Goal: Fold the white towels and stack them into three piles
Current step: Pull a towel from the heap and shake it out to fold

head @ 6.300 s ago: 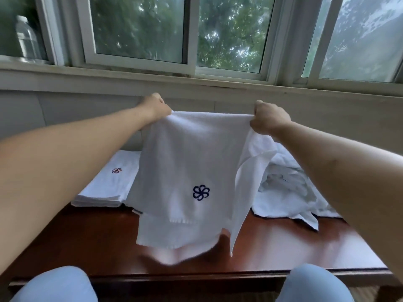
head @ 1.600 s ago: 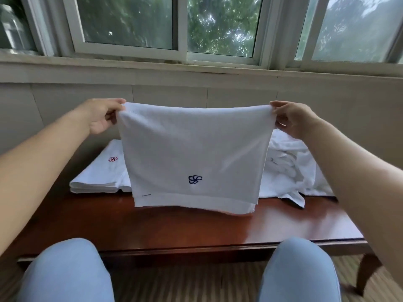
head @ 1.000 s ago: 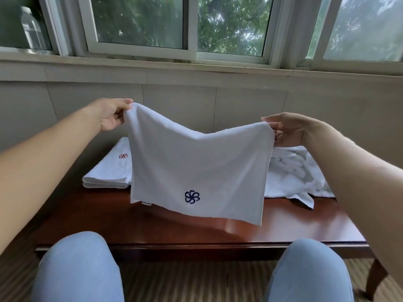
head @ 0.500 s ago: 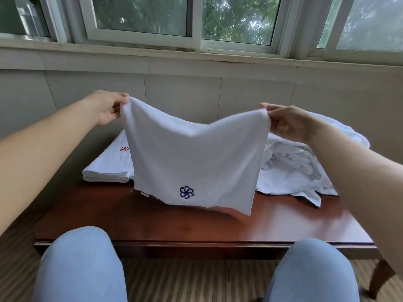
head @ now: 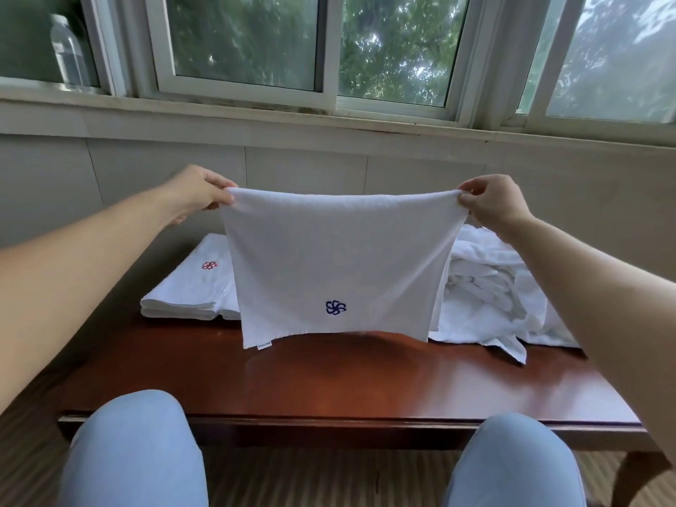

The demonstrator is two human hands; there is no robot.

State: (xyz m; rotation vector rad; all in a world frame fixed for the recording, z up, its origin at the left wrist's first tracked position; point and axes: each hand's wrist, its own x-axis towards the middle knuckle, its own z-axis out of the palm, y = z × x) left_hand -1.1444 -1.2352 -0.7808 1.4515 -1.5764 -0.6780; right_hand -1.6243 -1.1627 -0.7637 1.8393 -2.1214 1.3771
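A white towel (head: 336, 265) is being held up in the air above the dark wooden table (head: 365, 382), stretched flat between the two hands. Its upper left corner is being pinched by the left hand (head: 199, 193), fingers curled over the top edge; its upper right corner is being pinched by the right hand (head: 490, 201) in the same way, thumb and fingers closed on the cloth. The top edge is being kept nearly level and taut between the two grips, and the rest of the towel is hanging straight down below them, facing the camera. A blue flower emblem (head: 335, 307) is being shown near the lower edge, with a small label (head: 264, 345) at the lower left corner. The lower edge is hanging just over the tabletop; whether it is touching cannot be told. Behind the towel to the left, a folded stack (head: 190, 290) with a red emblem is lying on the table. Behind to the right, a loose heap of unfolded towels (head: 490, 298) is lying.
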